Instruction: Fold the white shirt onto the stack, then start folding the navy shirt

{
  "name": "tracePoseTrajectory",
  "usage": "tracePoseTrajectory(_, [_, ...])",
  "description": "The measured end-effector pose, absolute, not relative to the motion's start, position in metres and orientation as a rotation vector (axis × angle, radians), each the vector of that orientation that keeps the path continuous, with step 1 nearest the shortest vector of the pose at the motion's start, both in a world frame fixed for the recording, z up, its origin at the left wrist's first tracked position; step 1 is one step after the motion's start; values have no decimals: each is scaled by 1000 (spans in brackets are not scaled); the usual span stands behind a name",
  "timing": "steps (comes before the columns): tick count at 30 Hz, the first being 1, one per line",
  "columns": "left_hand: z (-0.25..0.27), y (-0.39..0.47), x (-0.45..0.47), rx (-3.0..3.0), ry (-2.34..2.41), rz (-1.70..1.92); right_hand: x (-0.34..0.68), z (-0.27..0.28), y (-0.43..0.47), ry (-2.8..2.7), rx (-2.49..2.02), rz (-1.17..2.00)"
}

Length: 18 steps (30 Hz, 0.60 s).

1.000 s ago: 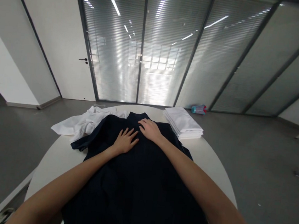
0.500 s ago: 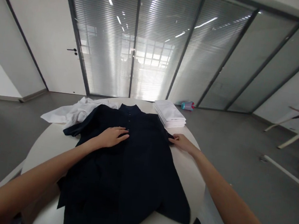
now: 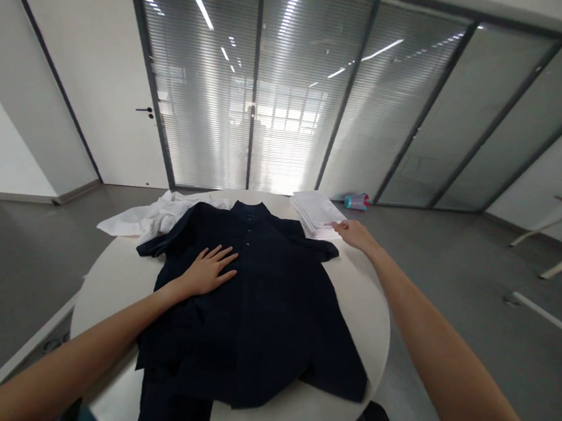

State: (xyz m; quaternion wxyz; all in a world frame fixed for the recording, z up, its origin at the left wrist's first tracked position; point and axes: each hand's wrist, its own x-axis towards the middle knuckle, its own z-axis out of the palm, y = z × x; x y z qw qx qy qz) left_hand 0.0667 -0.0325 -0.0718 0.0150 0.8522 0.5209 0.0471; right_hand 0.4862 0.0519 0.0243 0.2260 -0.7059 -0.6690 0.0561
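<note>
your right hand point(image 3: 356, 235) moved from sleeve point(image 3: 324, 250) to white stack point(image 3: 315, 209)
the sleeve lies free; your left hand point(image 3: 208, 271) rests open on the dark shirt point(image 3: 276, 297) across the table point(image 3: 368, 313); right-hand grip, cannot tell

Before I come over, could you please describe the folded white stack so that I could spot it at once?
Find the round white table before the glass partition. At its far right, beyond the dark shirt, lies the folded white stack, with the right hand at its near corner. Unlike the crumpled white cloth on the left, it is flat and layered.
</note>
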Motion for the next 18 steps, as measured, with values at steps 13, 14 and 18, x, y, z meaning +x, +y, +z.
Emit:
tracePoseTrajectory(13, [-75,-32,65,2640,1607,183,473,-12,42,-1966,-1673,79])
tracePoseTrajectory(14, [-76,-32,65,2634,1604,189,477,-11,43,-1886,-1685,52])
tracePoseTrajectory(18, [-74,-29,65,2599,1570,223,490,-17,38,-1698,-1876,4])
